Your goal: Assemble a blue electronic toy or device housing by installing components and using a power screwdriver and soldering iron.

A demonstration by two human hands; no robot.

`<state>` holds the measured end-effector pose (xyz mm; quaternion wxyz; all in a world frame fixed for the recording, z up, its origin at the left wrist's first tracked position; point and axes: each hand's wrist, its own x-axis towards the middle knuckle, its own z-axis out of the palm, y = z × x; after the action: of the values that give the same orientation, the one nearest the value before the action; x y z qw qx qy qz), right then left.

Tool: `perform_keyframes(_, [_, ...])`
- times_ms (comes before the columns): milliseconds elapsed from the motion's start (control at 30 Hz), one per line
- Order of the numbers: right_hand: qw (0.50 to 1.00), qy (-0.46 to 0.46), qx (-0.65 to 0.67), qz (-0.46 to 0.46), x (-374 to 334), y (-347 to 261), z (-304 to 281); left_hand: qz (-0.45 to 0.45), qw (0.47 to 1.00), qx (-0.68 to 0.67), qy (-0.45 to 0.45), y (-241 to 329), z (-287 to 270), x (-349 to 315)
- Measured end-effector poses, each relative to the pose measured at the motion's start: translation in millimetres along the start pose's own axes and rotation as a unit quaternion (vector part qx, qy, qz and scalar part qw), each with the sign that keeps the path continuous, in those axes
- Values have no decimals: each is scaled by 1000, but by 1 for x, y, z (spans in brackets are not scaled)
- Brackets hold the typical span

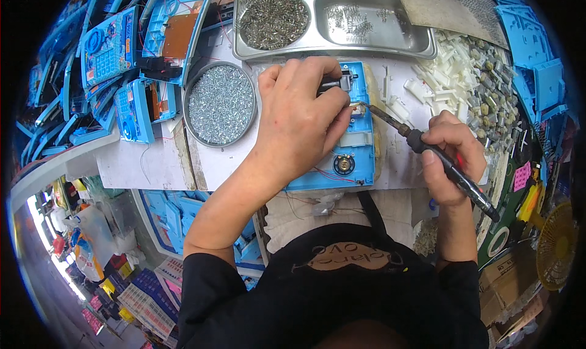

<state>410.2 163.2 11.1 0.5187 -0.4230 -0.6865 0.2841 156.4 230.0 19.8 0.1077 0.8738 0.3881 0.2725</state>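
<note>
My right hand (453, 157) is wrapped round the dark handle of a soldering iron (418, 141), its metal shaft angled up and to the left. In front of me on the bench (146, 166) lies the open blue housing (364, 172), a round speaker (343, 164) at its near end and thin red wires (332, 177) running beside it. My left hand (299, 114) arches over the housing, fingers curled by a black part (348, 80); my own knuckles hide what is under them, so I can't tell whether they grip anything.

The iron's tip sits right beside my left thumb and forefinger. If it is hot, a small slip of my right wrist could burn me, and leaning it on the blue plastic could melt an edge. The loose wires could also snag or pull off if I drag the housing sideways.

To the left, a round bowl (185, 108) of small silvery metal pieces (221, 102) stands near my left wrist; a careless elbow could tip it. Farther off are a steel tray (329, 49) with springs (273, 22) and, to its right, a heap of white plastic pieces (448, 68).
</note>
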Motion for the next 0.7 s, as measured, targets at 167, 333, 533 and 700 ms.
perform_keyframes(167, [1000,-14,-10,-2,1,0,1,0,1000,3,-6,1,-1,1])
perform_keyframes(333, [1000,-17,-14,8,1,-1,-1,-4,1000,2,-9,2,-2,2])
perform_keyframes(533, [1000,12,8,8,-4,-3,-9,-1,1000,3,-6,3,-1,3])
perform_keyframes(700, [997,38,15,67,-20,-22,-33,1,1000,0,-8,1,-3,2])
